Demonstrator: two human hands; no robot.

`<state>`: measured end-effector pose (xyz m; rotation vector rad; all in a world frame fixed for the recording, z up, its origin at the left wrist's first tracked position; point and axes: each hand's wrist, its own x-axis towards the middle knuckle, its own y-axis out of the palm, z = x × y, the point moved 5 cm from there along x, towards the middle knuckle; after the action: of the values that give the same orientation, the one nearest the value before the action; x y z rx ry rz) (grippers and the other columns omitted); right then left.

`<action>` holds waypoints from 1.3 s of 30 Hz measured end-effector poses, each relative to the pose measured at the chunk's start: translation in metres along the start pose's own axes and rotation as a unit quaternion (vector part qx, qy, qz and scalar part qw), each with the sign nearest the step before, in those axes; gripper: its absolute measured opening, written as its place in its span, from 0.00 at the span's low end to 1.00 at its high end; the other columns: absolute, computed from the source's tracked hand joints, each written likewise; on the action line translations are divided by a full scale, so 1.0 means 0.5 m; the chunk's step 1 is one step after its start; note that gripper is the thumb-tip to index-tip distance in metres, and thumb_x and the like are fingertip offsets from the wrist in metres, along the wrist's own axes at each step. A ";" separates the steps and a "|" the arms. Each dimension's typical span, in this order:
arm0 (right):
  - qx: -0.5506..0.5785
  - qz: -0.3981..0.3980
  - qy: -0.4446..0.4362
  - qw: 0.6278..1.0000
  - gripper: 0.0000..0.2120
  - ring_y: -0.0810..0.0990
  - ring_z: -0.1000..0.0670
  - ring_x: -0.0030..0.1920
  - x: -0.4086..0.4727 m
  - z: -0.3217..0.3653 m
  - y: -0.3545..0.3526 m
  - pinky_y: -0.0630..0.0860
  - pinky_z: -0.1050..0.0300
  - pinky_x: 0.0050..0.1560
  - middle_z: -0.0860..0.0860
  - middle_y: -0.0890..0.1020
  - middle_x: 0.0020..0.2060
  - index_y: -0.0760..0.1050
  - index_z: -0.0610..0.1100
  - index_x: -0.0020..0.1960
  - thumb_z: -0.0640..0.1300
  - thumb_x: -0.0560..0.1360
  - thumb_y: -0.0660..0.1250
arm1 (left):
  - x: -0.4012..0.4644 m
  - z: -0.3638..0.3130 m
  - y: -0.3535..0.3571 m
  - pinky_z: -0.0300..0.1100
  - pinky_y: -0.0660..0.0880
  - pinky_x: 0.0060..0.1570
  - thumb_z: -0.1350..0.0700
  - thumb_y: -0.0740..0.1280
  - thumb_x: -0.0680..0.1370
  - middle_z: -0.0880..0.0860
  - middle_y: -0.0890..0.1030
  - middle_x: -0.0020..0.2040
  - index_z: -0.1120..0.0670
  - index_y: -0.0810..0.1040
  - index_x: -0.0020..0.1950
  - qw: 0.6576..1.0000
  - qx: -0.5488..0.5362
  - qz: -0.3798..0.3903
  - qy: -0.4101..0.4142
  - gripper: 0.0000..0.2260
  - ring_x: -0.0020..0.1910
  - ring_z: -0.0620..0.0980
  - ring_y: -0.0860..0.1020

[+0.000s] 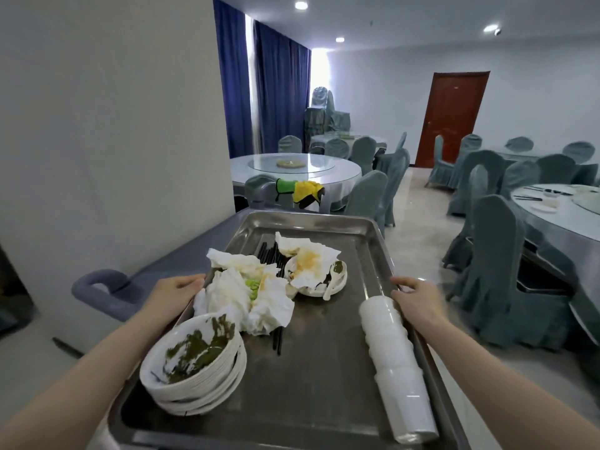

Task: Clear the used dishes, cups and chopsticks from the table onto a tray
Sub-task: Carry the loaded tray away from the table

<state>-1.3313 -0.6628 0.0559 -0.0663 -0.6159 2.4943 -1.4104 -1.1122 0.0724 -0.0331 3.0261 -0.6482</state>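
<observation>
The steel tray (311,368) sits partly over a grey cart (181,254) and holds all the cleared items. Near left: a stack of white dishes (198,375), the top one smeared with dark green residue. Beyond it, crumpled used napkins (256,297) cover the left-centre of the tray. Black chopsticks (278,339) lie under the napkins; only their ends show, so their number cannot be told. Far centre: a small bowl (316,280) with a white spoon (332,284) and a stained napkin in it. Along the right rim lies a nested column of white cups (394,368) on its side.

The left hand (172,295) grips the tray's left rim, fingers curled over the edge. The right hand (414,297) grips the right rim just beyond the cups.

Open floor runs to the right of the tray toward covered chairs (506,264). A round counter (295,172) stands well beyond the far rim. The tray's near edge is cut off by the frame
</observation>
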 end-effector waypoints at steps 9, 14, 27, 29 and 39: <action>0.011 0.005 0.034 0.999 0.15 0.81 0.53 0.38 0.305 0.034 0.262 0.80 0.54 0.44 0.51 0.83 0.45 0.80 0.52 0.56 0.39 0.72 0.67 | 0.398 0.031 -0.025 0.53 0.76 0.52 0.48 0.63 0.77 0.51 0.85 0.46 0.46 0.85 0.45 0.998 0.039 0.009 -0.046 0.11 0.48 0.52 0.81; -0.001 0.035 0.040 0.999 0.14 0.80 0.52 0.37 0.450 0.045 0.390 0.72 0.61 0.37 0.52 0.83 0.36 0.80 0.52 0.56 0.39 0.73 0.66 | 0.586 0.067 -0.029 0.57 0.75 0.47 0.45 0.59 0.79 0.63 0.81 0.49 0.49 0.79 0.58 0.995 0.063 -0.007 -0.080 0.14 0.47 0.64 0.79; -0.022 0.051 0.044 0.997 0.14 0.79 0.55 0.43 0.752 0.010 0.659 0.74 0.59 0.46 0.53 0.82 0.43 0.78 0.48 0.61 0.42 0.76 0.65 | 0.940 0.199 0.034 0.45 0.68 0.43 0.46 0.49 0.83 0.58 0.74 0.46 0.55 0.62 0.71 0.961 0.008 -0.083 -0.265 0.21 0.41 0.55 0.72; -0.015 0.052 0.046 0.997 0.14 0.79 0.50 0.50 0.773 0.011 0.680 0.74 0.55 0.54 0.49 0.83 0.51 0.77 0.48 0.62 0.44 0.77 0.65 | 0.968 0.213 0.041 0.42 0.65 0.37 0.45 0.49 0.82 0.57 0.73 0.41 0.58 0.62 0.71 0.955 -0.004 -0.081 -0.286 0.23 0.38 0.54 0.70; -0.015 0.061 0.079 0.995 0.16 0.78 0.50 0.53 0.801 -0.008 0.730 0.70 0.58 0.53 0.48 0.81 0.56 0.76 0.47 0.63 0.40 0.77 0.63 | 1.047 0.250 0.040 0.46 0.68 0.47 0.42 0.49 0.82 0.60 0.78 0.49 0.56 0.61 0.74 0.949 -0.066 -0.117 -0.287 0.26 0.47 0.58 0.75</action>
<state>-1.8545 -0.7149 -0.0755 -0.3189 -0.5973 2.5661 -1.9272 -1.1612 -0.0713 -0.5001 2.5053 -0.3596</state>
